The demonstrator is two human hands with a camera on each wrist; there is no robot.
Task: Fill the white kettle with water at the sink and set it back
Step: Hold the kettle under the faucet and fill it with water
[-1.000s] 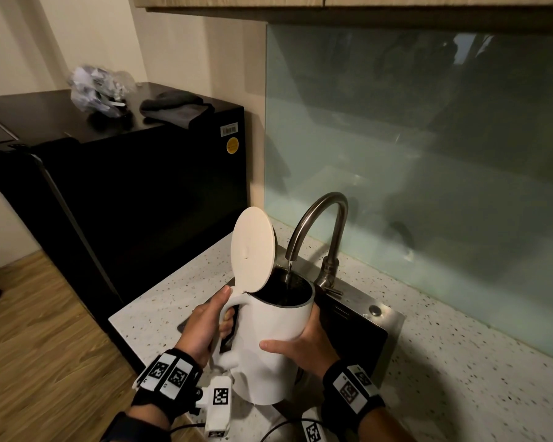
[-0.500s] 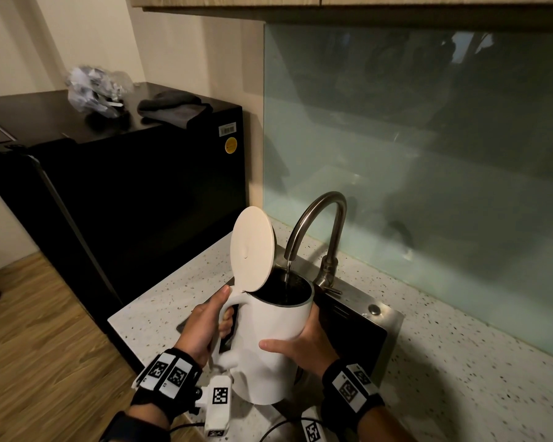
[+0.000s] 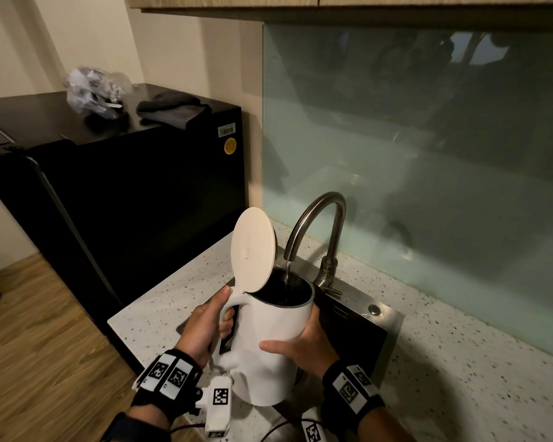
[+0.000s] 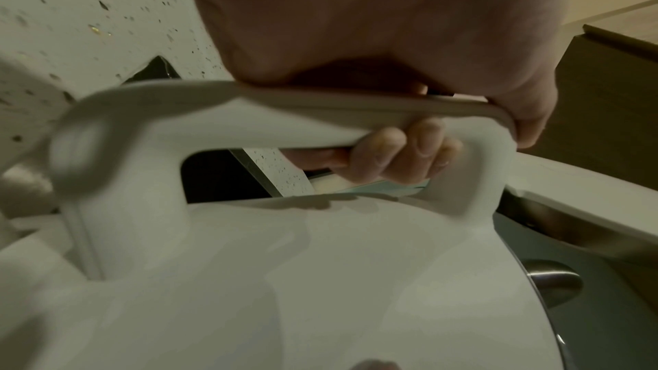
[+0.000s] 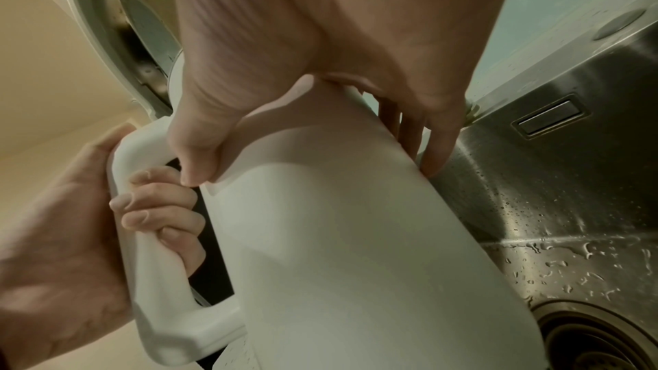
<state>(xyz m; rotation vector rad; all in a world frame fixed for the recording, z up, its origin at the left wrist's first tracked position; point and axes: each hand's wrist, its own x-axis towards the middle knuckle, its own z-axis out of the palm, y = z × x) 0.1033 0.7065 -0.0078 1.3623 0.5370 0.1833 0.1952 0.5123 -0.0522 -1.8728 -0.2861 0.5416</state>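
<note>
The white kettle hangs over the steel sink, its round lid flipped up. A thin stream of water falls from the curved tap into its dark mouth. My left hand grips the kettle's handle, fingers curled through the loop. My right hand cups the kettle's body, thumb on the near side and fingers round the far side. The water level inside is hidden.
A speckled stone counter runs right of the sink, with a glass backsplash behind. A black fridge stands left, carrying a plastic bag and a dark cloth. Wooden floor lies below left.
</note>
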